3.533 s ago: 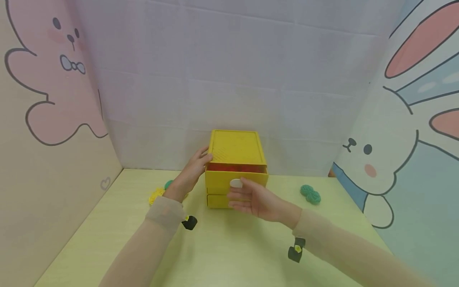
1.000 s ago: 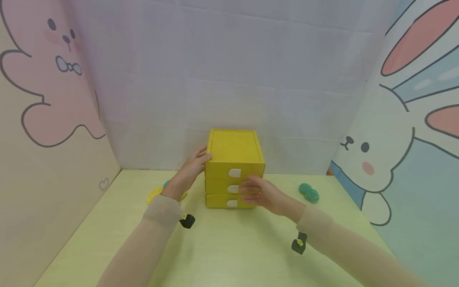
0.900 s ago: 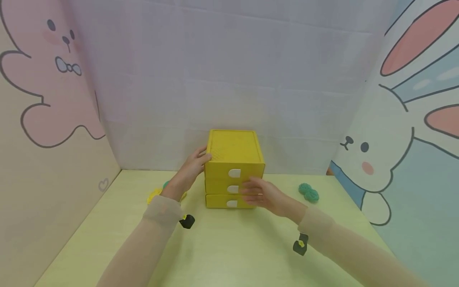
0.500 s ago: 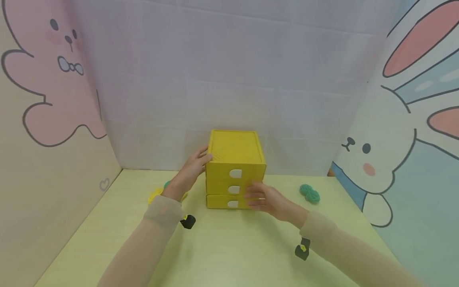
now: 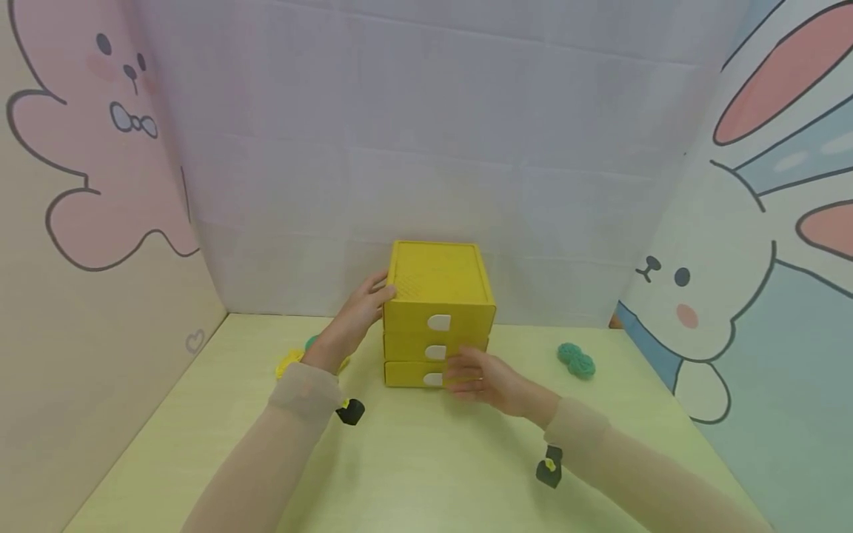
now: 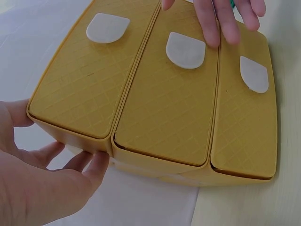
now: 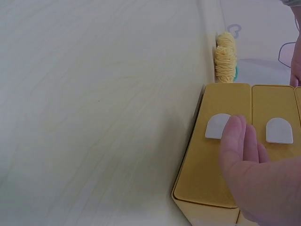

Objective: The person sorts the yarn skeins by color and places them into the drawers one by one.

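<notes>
A yellow box of three stacked drawers (image 5: 440,272) stands against the back cloth, all its drawers pushed in. Each front has a white rounded tab, such as the top tab (image 5: 439,323). My left hand (image 5: 353,318) holds the box's left side; in the left wrist view its thumb lies at the top edge and the bent fingers press the side wall. In front of the lower two drawers is my right hand (image 5: 493,381), its fingers fairly straight. From the right wrist view, its fingertips cover part of the bottom tab (image 7: 217,126); whether they touch it I cannot tell.
A twisted green yarn skein (image 5: 576,360) lies on the table (image 5: 426,474) right of the box. Yellow yarn (image 5: 289,363) and something green (image 5: 311,342) are partly hidden behind my left wrist. Printed side walls and a white back cloth (image 5: 426,148) enclose the table.
The top drawer, earlier pulled out with something red inside, is now pushed in. My right hand has moved from its tab down to the lower drawers. The left hand stays put.
</notes>
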A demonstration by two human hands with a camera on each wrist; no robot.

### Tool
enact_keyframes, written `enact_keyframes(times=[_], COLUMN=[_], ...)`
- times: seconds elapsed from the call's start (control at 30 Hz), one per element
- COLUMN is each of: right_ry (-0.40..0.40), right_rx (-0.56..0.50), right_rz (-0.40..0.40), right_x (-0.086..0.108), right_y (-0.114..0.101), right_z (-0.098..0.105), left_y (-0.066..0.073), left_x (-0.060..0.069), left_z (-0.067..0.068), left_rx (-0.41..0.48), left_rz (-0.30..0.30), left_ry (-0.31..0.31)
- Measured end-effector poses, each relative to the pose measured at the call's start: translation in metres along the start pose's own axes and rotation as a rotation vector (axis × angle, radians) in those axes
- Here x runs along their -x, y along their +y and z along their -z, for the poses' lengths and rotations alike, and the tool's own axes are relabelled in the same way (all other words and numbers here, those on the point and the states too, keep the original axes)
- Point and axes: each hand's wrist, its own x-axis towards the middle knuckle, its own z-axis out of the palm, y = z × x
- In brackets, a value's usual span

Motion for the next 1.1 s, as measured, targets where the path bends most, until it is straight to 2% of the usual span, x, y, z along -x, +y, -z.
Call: enact_keyframes(times=[0.43,0.7,0.87,1.1], right_ry=[-0.07,-0.069,-0.075,-0.03], right_rx=[-0.101,-0.176,-0.212,-0.223], right_rz=[-0.027,-0.055,-0.062,-0.055], right_x=[-0.016,-0.022,-0.025,-0.028], right_y=[0.001,0.001,0.0,0.004], right_z=[-0.014,-0.019,-0.022,-0.029], left_y=[0.002,0.002,0.002,0.001], left_x=[0.001,0.002,0.001,0.003], left_z=[-0.002,-0.002,-0.002,-0.001], left_rx=[-0.006,-0.015,-0.004,-0.014], left_rz=[-0.006,0.007,-0.008,-0.008], left_ry=[0.007,0.007,0.011,0.01])
